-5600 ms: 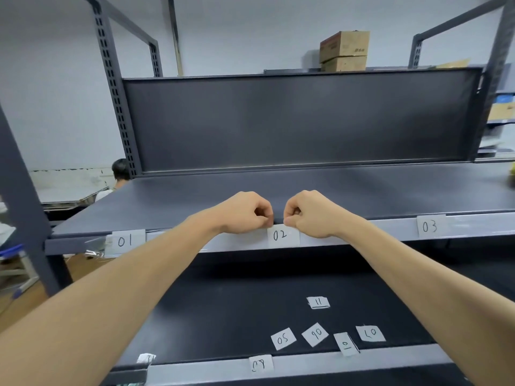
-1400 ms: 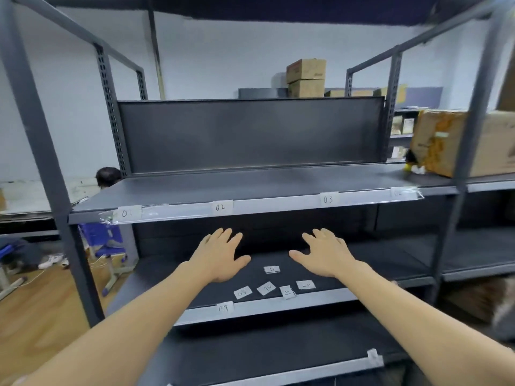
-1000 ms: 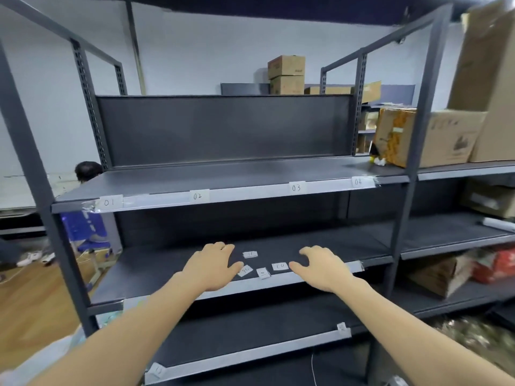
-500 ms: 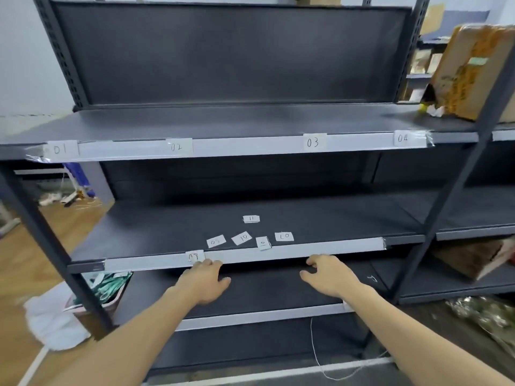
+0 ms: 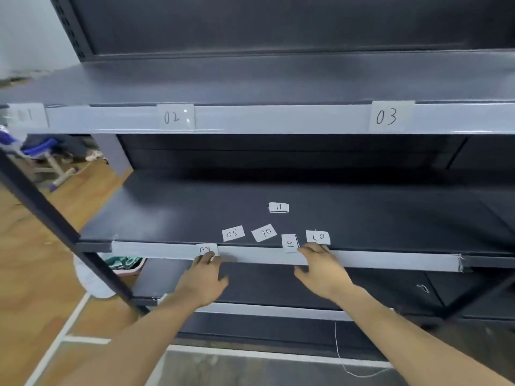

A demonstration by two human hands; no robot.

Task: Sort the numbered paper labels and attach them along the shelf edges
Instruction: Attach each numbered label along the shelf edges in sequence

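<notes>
Our left hand [image 5: 204,277] is open, fingers straight, tips touching a taped label [image 5: 207,249] (digits blurred) on the mid shelf edge [image 5: 250,254]. Our right hand [image 5: 320,270], also relaxed & holding nothing, touches that edge further right. Just behind the edge lie loose labels: 05 [image 5: 233,233], 90 [image 5: 264,232], 10 [image 5: 289,243], 07 [image 5: 318,237]; 11 [image 5: 278,207] sits further back.

From my feed the shelf boards [image 5: 195,213] look like matt dark painted metal, the edge strips [image 5: 278,118] smoother pale grey. The loose labels [image 5: 233,233] are plain matt paper; the 02 label [image 5: 175,117] shines under glossy clear tape [image 5: 186,111]. The floor [image 5: 33,246] looks like wood.
</notes>
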